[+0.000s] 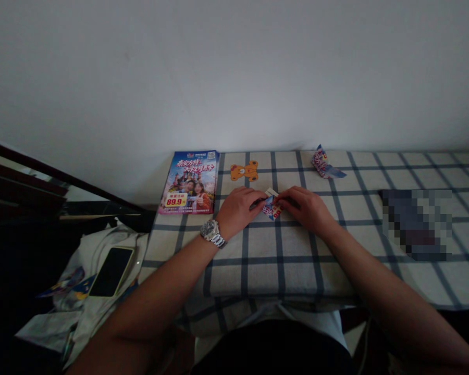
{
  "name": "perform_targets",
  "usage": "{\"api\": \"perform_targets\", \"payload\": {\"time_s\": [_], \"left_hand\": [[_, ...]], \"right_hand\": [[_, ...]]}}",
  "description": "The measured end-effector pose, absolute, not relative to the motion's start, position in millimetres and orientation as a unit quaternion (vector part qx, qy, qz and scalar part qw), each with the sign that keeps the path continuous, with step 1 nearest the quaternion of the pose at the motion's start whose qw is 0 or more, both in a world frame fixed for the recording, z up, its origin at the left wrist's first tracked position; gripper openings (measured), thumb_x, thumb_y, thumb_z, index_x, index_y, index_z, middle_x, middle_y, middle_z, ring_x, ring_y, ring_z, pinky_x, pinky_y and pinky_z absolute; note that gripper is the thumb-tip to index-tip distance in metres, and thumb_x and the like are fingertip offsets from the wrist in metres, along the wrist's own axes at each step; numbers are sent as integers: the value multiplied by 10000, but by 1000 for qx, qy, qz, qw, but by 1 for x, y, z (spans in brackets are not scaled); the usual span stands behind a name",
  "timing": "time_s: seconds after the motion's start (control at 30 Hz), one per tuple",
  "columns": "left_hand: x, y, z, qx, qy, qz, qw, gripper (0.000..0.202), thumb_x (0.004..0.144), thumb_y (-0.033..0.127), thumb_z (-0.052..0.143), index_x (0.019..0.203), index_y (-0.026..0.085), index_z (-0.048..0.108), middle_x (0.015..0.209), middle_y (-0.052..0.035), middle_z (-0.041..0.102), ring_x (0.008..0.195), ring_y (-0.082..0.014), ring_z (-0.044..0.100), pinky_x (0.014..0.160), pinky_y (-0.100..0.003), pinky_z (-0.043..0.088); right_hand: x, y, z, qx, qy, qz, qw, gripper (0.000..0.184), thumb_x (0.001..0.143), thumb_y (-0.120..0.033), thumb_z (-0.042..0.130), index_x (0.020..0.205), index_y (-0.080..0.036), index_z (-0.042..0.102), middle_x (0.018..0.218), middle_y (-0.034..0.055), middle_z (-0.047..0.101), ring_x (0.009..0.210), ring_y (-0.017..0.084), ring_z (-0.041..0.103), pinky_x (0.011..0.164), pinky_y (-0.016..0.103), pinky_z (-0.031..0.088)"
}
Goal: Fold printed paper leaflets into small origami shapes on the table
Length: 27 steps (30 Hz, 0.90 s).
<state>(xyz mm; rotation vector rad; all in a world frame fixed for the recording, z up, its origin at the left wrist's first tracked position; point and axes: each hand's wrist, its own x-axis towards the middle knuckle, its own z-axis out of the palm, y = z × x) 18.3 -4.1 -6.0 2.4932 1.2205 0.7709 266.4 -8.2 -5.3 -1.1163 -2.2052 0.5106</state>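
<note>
My left hand [240, 208] and my right hand [305, 207] meet at the middle of the checked tablecloth [281, 260], both pinching a small folded piece of printed paper [272, 207] that rests on the cloth. The paper is blue, red and white, with one white corner sticking up. A metal wristwatch [213, 233] sits on my left wrist.
A stack of colourful leaflets [189, 182] lies at the table's far left corner. An orange bear-shaped cutout [244, 171] lies behind my hands, and another folded printed paper [323, 162] by the wall. A phone [111, 271] rests on cloth left of the table. A blurred dark patch [416, 224] lies at the right.
</note>
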Motion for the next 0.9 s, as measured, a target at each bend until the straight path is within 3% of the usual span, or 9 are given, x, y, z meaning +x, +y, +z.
{"api": "perform_targets", "payload": {"time_s": [0.2,0.4,0.63,0.9], "left_hand": [[22,-5,-6,843,438,285,128,134,1008,252,671,1119,206,731,1059,-53,734,973,-217,684,876,-365,548],[21,-5,-8,845,424,302,121,278,1015,224,656,1293,238,638,1162,-36,730,1081,-220,668,976,-388,551],[20,-3,-8,854,423,285,101,178,1028,246,635,1198,227,684,1073,-45,732,998,-216,672,908,-379,566],[23,-5,-9,862,400,297,92,208,998,212,669,1195,194,729,1114,-76,705,1032,-228,656,931,-402,575]], "right_hand": [[263,-8,-6,-453,-812,208,304,119,1011,-276,639,1099,-248,714,1005,49,754,892,228,711,788,344,538],[261,-7,-5,-466,-805,198,310,110,1007,-275,640,1082,-240,711,996,58,734,882,227,696,782,348,533],[257,-8,-4,-482,-799,179,312,211,991,-224,652,1201,-232,673,994,57,704,851,219,675,751,335,525],[257,-5,-9,-469,-806,170,318,130,1009,-223,625,1063,-233,744,1032,73,693,929,228,694,822,352,550]]}}
